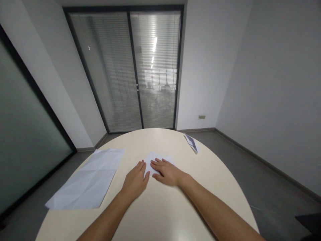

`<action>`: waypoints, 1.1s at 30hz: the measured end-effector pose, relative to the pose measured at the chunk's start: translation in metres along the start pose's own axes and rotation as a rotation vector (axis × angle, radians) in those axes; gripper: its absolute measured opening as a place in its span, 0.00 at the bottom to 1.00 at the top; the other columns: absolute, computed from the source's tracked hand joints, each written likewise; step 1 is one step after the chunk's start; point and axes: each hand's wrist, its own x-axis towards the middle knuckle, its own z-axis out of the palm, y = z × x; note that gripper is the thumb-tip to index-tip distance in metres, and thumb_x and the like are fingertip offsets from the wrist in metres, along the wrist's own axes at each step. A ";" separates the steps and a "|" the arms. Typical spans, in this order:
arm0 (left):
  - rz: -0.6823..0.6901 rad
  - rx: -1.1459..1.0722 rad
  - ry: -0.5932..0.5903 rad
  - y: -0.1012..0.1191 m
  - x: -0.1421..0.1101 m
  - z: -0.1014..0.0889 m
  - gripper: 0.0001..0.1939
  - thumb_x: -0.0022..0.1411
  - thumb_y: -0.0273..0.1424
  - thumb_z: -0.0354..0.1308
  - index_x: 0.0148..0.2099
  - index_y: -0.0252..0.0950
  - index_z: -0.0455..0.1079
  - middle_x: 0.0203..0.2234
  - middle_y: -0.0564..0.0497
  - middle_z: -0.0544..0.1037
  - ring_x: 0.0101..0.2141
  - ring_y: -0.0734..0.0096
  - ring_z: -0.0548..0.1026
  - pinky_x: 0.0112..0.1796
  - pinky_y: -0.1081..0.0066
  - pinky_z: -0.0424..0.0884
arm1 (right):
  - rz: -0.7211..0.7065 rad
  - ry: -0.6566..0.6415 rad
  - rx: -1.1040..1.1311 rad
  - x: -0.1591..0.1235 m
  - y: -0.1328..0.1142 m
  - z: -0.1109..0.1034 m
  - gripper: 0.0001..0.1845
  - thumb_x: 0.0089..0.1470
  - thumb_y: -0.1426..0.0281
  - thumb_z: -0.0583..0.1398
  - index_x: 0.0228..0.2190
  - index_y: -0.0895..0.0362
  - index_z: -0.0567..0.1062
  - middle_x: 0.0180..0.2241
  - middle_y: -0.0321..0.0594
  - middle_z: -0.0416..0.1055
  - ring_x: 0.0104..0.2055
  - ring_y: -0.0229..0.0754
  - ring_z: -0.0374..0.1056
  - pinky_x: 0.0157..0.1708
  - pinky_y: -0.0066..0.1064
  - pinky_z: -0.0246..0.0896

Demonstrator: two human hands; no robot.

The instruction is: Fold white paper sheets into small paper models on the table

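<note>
A small folded sheet of white paper (pixel 151 156) lies flat near the middle of the table, partly covered by both hands. My left hand (pixel 135 179) rests at the paper's left edge, fingers stretched forward and thumb apart. Across the right part of the paper lies my right hand (pixel 167 171), palm down with its fingers spread toward the left. Neither hand grips anything; both look open. The paper's near right portion is hidden beneath my right hand.
On the left of the round cream table (pixel 155 214), a large creased white sheet (pixel 87 180) overhangs the edge. A folded paper piece (pixel 192 143) sits by the far right rim. Beyond stand a glass door with blinds (pixel 125 73) and a wall socket (pixel 202 117).
</note>
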 end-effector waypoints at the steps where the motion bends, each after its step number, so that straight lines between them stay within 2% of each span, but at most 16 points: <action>1: 0.000 -0.007 0.005 0.000 0.000 0.001 0.25 0.71 0.36 0.44 0.63 0.27 0.65 0.63 0.34 0.66 0.64 0.54 0.64 0.61 0.57 0.63 | 0.005 -0.012 0.015 0.000 0.001 0.000 0.35 0.65 0.54 0.51 0.67 0.57 0.57 0.68 0.50 0.52 0.71 0.56 0.44 0.67 0.54 0.40; 6: -0.009 -0.018 0.033 -0.002 0.000 0.005 0.24 0.71 0.36 0.45 0.62 0.30 0.66 0.63 0.36 0.67 0.63 0.55 0.65 0.61 0.57 0.64 | 0.074 -0.061 0.029 -0.001 0.003 0.000 0.41 0.64 0.47 0.50 0.69 0.56 0.51 0.70 0.48 0.46 0.73 0.56 0.38 0.69 0.53 0.35; 11: -0.012 0.016 0.065 -0.001 0.001 0.003 0.22 0.71 0.34 0.45 0.59 0.27 0.69 0.60 0.34 0.70 0.62 0.52 0.66 0.60 0.54 0.64 | 0.154 -0.073 -0.003 -0.001 0.000 0.002 0.44 0.64 0.44 0.46 0.70 0.58 0.47 0.71 0.48 0.42 0.73 0.58 0.35 0.69 0.54 0.33; 14: 0.076 -0.026 0.100 0.002 0.001 0.001 0.21 0.71 0.33 0.46 0.57 0.29 0.72 0.60 0.36 0.71 0.62 0.52 0.67 0.62 0.51 0.62 | 0.158 -0.063 -0.020 0.000 0.001 0.004 0.45 0.63 0.43 0.47 0.70 0.58 0.47 0.71 0.48 0.42 0.73 0.58 0.35 0.69 0.54 0.32; 17: 0.243 -0.177 0.084 0.005 0.000 0.000 0.20 0.71 0.34 0.47 0.61 0.36 0.70 0.62 0.43 0.69 0.63 0.60 0.66 0.62 0.58 0.63 | 0.134 -0.047 -0.032 0.000 0.005 0.006 0.44 0.63 0.45 0.49 0.70 0.56 0.48 0.71 0.47 0.43 0.73 0.57 0.36 0.69 0.54 0.32; 19: 0.287 -0.250 0.053 0.005 -0.001 -0.001 0.21 0.72 0.34 0.47 0.62 0.39 0.68 0.63 0.46 0.68 0.63 0.65 0.66 0.62 0.62 0.64 | 0.118 -0.042 -0.032 0.000 0.007 0.008 0.43 0.63 0.46 0.50 0.69 0.55 0.49 0.71 0.46 0.43 0.73 0.57 0.37 0.69 0.54 0.32; 25: 0.177 -0.233 -0.015 0.004 -0.004 -0.003 0.23 0.72 0.36 0.46 0.63 0.35 0.68 0.62 0.44 0.69 0.63 0.64 0.66 0.63 0.62 0.62 | 0.160 -0.040 -0.028 0.000 0.006 0.010 0.45 0.62 0.43 0.48 0.70 0.56 0.48 0.71 0.47 0.42 0.73 0.57 0.35 0.69 0.54 0.30; 33: 0.147 -0.210 -0.028 0.005 -0.003 -0.004 0.24 0.73 0.40 0.44 0.62 0.34 0.68 0.62 0.44 0.69 0.63 0.63 0.66 0.63 0.62 0.61 | 0.301 -0.039 -0.068 -0.002 0.010 0.005 0.50 0.62 0.41 0.42 0.69 0.65 0.48 0.71 0.54 0.38 0.73 0.57 0.34 0.69 0.52 0.31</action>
